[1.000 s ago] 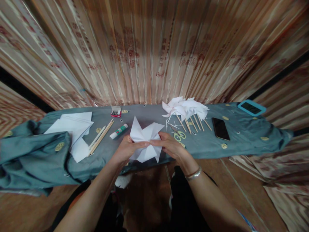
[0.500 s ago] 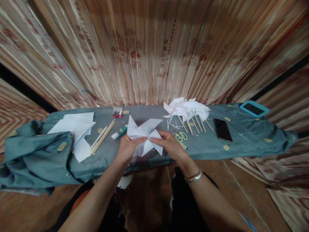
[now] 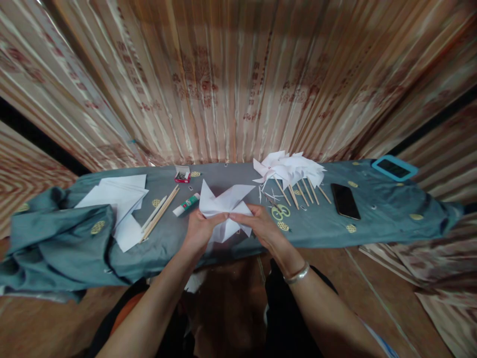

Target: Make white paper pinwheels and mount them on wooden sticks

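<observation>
A white paper pinwheel (image 3: pixel 223 201) is held up over the front of the cloth-covered table, its folded blades fanned out. My left hand (image 3: pixel 203 223) grips its left side, with the thumb pressed near the centre. From the right, my right hand (image 3: pixel 257 221) pinches it the same way, and both thumb tips meet at the middle. The fingers behind the paper are hidden. Just left of the pinwheel lies a glue stick (image 3: pixel 186 204). Scissors with green handles (image 3: pixel 280 213) rest to the right of my right hand.
Finished-looking pinwheels on sticks (image 3: pixel 290 169) lie at the back right, near thin white strips (image 3: pixel 266 194). Beyond are a black phone (image 3: pixel 345 201) and a blue-framed tablet (image 3: pixel 395 168). On the left are paper sheets (image 3: pixel 128 191), wooden sticks (image 3: pixel 162 213) and a small red box (image 3: pixel 182 174).
My thumbs have drawn together at the pinwheel's centre, the right one shifting slightly left. The view has moved a little; the things on the table lie as before.
</observation>
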`<state>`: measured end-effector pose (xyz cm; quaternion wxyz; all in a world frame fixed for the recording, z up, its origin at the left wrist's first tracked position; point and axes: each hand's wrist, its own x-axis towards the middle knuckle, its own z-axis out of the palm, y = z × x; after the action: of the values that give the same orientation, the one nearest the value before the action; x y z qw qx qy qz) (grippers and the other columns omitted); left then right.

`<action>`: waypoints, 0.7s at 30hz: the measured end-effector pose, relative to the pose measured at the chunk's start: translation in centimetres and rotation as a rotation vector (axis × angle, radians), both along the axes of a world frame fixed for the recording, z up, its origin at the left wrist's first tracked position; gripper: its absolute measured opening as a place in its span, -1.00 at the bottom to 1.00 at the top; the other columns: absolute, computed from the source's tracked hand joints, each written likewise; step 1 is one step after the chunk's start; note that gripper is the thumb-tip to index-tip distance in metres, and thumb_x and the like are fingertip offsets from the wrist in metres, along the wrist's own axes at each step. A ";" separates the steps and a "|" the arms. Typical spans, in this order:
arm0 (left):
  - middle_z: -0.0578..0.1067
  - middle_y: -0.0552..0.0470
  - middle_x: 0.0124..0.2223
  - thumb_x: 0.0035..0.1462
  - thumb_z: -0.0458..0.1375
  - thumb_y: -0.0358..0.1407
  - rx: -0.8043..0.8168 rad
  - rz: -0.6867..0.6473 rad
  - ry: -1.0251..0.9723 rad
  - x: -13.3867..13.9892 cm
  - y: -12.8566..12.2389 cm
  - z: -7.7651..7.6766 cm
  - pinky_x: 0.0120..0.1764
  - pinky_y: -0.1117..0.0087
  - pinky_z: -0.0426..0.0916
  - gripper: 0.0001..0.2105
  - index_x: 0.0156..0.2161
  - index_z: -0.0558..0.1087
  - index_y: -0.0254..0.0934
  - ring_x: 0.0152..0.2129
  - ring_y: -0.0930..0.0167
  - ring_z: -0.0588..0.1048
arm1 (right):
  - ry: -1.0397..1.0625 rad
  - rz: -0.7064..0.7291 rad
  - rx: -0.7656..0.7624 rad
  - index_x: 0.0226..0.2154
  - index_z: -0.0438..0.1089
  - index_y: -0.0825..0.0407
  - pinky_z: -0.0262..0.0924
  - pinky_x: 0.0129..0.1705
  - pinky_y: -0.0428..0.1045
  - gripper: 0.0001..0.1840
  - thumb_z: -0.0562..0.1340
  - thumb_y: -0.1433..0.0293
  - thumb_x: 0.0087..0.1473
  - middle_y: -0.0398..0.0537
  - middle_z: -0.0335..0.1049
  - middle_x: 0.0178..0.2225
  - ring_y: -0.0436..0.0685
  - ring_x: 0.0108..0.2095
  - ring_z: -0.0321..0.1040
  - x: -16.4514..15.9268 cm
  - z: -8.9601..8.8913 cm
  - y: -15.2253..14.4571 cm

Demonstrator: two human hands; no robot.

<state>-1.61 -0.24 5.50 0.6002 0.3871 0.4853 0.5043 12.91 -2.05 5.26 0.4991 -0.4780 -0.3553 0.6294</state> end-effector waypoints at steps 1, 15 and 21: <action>0.61 0.02 -0.43 -0.42 0.42 -0.30 0.004 -0.004 0.007 0.0 0.0 -0.1 -0.39 0.33 0.41 -0.72 -0.45 0.54 -0.25 -0.51 0.29 0.53 | -0.003 -0.002 0.004 -0.45 0.55 0.11 0.22 -0.46 -0.06 -0.63 0.50 0.26 -0.38 -0.12 0.51 -0.54 0.01 -0.56 0.34 0.0 -0.1 0.0; 0.62 -0.02 -0.42 -0.39 0.40 -0.30 0.014 0.020 0.025 -0.1 0.2 -0.9 -0.39 0.32 0.43 -0.74 -0.44 0.56 -0.26 -0.50 0.26 0.55 | -0.085 -0.015 0.003 -0.45 0.55 0.12 0.14 -0.51 -0.07 -0.57 0.50 0.18 -0.39 -0.14 0.48 -0.58 -0.01 -0.59 0.30 -0.4 -0.5 0.2; 0.62 0.01 -0.45 -0.41 0.39 -0.34 -0.031 0.094 -0.063 -0.5 0.9 -1.4 -0.39 0.31 0.44 -0.77 -0.47 0.56 -0.25 -0.54 0.29 0.54 | -0.076 -0.024 0.023 -0.42 0.55 0.11 0.15 -0.49 -0.05 -0.56 0.45 0.09 -0.28 -0.10 0.51 -0.53 0.02 -0.56 0.31 -0.7 -0.9 0.5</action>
<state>-2.11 0.65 4.05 0.5970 0.3383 0.4915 0.5363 12.18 -1.56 4.34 0.4983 -0.5000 -0.3755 0.6006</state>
